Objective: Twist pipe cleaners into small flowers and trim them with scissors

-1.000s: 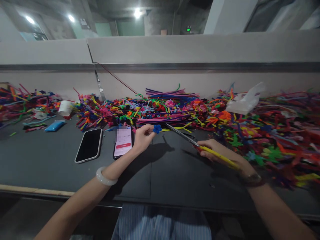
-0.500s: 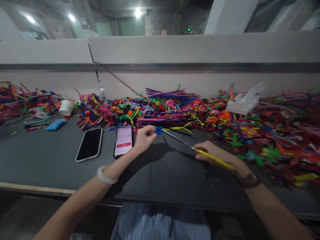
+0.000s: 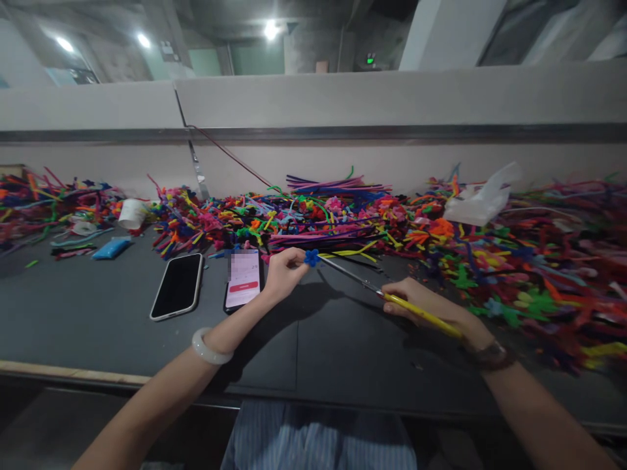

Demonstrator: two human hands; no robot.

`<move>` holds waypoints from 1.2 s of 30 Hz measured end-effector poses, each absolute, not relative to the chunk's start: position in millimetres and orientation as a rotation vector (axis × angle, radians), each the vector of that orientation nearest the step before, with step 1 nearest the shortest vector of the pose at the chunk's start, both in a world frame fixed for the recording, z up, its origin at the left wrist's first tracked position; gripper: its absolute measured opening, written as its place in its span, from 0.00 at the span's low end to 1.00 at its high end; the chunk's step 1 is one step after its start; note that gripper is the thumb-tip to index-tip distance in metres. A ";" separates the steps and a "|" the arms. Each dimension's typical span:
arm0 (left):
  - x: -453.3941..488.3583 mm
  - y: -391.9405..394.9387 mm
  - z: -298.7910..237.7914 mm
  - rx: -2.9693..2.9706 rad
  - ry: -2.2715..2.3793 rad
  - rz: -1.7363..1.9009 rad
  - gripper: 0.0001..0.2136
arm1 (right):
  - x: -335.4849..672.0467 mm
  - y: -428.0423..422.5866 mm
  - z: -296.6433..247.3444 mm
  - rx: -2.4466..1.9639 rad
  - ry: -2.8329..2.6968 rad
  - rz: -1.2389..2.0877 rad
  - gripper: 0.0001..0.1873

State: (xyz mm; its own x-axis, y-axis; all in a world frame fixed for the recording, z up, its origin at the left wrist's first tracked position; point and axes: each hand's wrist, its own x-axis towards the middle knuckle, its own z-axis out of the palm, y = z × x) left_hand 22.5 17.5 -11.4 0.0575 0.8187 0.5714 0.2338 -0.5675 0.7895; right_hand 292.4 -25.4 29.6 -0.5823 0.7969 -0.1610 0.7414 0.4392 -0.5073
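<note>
A small blue pipe-cleaner flower [image 3: 311, 258] is pinched between the thumb and fingers of my left hand [image 3: 287, 271]. My right hand [image 3: 424, 300] is closed round the yellow handles of long-nose pliers [image 3: 349, 273]. Their thin metal jaws point left, and the tips meet the right side of the flower. Whether the tips grip it I cannot make out. Both hands are above the dark tabletop [image 3: 343, 352], and their shadows fall on it.
Heaped pipe cleaners [image 3: 235, 215] and finished flowers line the back and right. A dark-screened phone [image 3: 177, 287] and a lit phone [image 3: 243, 281] lie left of my hands. Farther off are a blue packet [image 3: 112, 248], a white cup [image 3: 132, 214] and a white plastic bag [image 3: 477, 205].
The whole view has shifted very slightly. Both hands keep the same hold, and the plier tips stay at the blue flower.
</note>
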 end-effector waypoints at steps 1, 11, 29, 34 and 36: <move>22.5 17.5 -11.3 1.845 1.052 1.535 0.04 | 292.1 -25.4 29.7 -1.376 -2.578 0.819 0.22; 22.1 17.2 -10.8 1.832 1.016 1.516 0.08 | 289.5 -28.5 33.9 -1.412 -2.547 0.825 0.20; 21.0 17.7 -10.7 1.797 1.040 1.498 0.03 | 293.2 -29.6 36.0 -1.274 -2.575 0.691 0.16; 21.7 17.4 -9.8 1.803 1.029 1.511 0.04 | 292.1 -31.7 38.0 -1.306 -2.548 0.662 0.18; 21.8 17.4 -10.0 1.808 1.024 1.514 0.04 | 292.0 -30.6 36.5 -1.322 -2.568 0.659 0.19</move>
